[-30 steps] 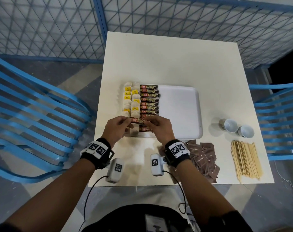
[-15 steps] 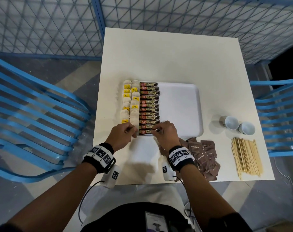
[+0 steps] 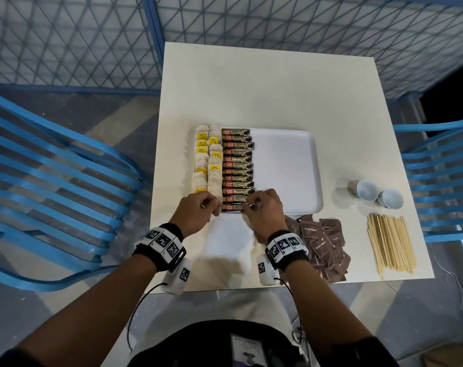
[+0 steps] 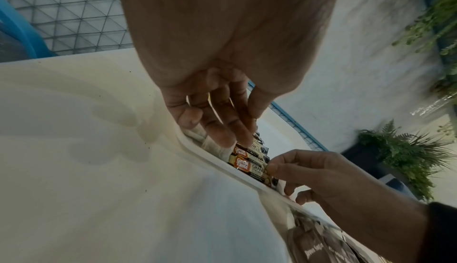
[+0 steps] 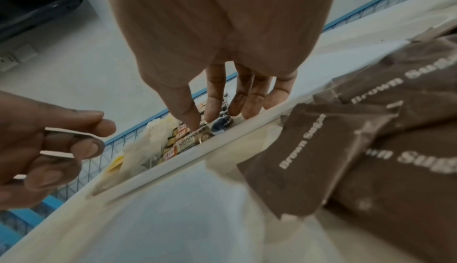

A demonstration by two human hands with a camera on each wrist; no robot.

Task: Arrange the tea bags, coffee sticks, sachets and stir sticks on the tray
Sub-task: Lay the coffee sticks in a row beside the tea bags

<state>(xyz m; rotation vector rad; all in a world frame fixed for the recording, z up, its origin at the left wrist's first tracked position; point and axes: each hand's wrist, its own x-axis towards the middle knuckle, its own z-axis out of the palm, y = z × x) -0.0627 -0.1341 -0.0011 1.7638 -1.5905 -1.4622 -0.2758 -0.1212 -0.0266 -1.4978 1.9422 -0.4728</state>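
A white tray holds two columns of tea bags on its left side, with a column of coffee sticks beside them. The nearest coffee stick lies flat by the tray's near rim. My right hand pinches its right end with thumb and index. The fingertips of my left hand touch its left end and grip nothing. Brown sugar sachets and wooden stir sticks lie on the table right of my hands.
Two small white cups stand right of the tray. Blue slatted chairs flank the table on the left and on the right. A blue mesh fence runs behind. The tray's right half is bare.
Both hands carried the coffee stick down from just above the tray and laid it at the near end of the column. The left hand's grip has loosened.
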